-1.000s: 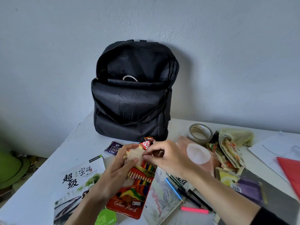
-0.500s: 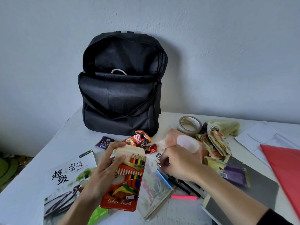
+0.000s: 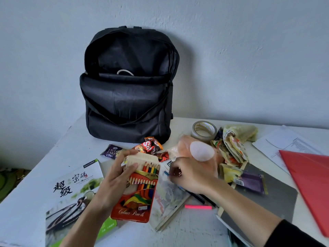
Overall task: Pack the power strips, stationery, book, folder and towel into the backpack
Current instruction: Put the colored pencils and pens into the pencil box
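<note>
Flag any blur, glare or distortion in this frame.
Head view: soft even light, no glare; left hand and pencil box sharp; right hand slightly motion-blurred over the pens; backpack interior too dark to read; wide-angle stretching toward the corners.

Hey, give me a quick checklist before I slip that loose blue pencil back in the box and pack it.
1. Backpack main compartment unzipped: ok.
2. Left hand holding the colour pencil box: ok.
3. Box flap open to take the pencil: ok.
4. Right hand gripping the blue pencil: cannot tell, the hand covers most of it.
5. Room left inside the backpack: cannot tell, only a white cord shows.
</note>
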Action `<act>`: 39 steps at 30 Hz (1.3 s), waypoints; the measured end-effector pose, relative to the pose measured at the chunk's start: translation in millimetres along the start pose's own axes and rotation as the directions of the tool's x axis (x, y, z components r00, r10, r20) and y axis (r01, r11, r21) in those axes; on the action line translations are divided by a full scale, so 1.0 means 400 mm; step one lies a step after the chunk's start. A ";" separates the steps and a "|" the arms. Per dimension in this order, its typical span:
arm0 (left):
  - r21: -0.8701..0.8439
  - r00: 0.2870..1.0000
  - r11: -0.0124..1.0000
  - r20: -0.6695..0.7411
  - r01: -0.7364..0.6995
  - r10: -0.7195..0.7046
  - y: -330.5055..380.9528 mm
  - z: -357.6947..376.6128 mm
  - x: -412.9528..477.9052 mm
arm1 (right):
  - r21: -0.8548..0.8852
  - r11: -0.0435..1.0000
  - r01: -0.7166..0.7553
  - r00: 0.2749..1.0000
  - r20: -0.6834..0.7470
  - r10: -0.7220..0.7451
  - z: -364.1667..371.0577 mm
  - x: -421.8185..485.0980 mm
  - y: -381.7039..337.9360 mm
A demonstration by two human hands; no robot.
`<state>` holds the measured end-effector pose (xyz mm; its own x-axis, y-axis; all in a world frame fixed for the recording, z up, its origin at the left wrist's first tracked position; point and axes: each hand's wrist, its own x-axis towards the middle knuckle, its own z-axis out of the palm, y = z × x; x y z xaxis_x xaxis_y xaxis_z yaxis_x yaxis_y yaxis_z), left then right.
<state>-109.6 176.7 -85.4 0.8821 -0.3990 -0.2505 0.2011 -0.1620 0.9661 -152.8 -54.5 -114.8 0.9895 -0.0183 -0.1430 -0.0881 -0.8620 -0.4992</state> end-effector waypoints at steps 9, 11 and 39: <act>-0.012 0.999 0.999 0.007 -0.035 0.035 0.030 0.013 0.008 | 0.586 0.792 0.173 0.977 -0.202 -0.064 -0.108 0.038 -0.053; -0.007 0.998 0.998 0.012 -0.056 0.056 0.038 0.018 0.007 | 0.522 0.824 0.221 0.959 -0.268 -0.087 -0.125 0.037 -0.065; 0.028 0.991 0.993 0.084 -0.111 0.108 0.106 0.048 -0.004 | 0.701 0.686 0.196 0.970 -0.239 -0.033 -0.168 0.063 -0.108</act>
<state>-110.8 153.0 -45.1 0.8598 -0.4883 -0.1490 0.0902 -0.1421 0.9857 -116.5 -51.8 -39.6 0.9905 -0.1101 0.0820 0.0536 -0.2397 -0.9694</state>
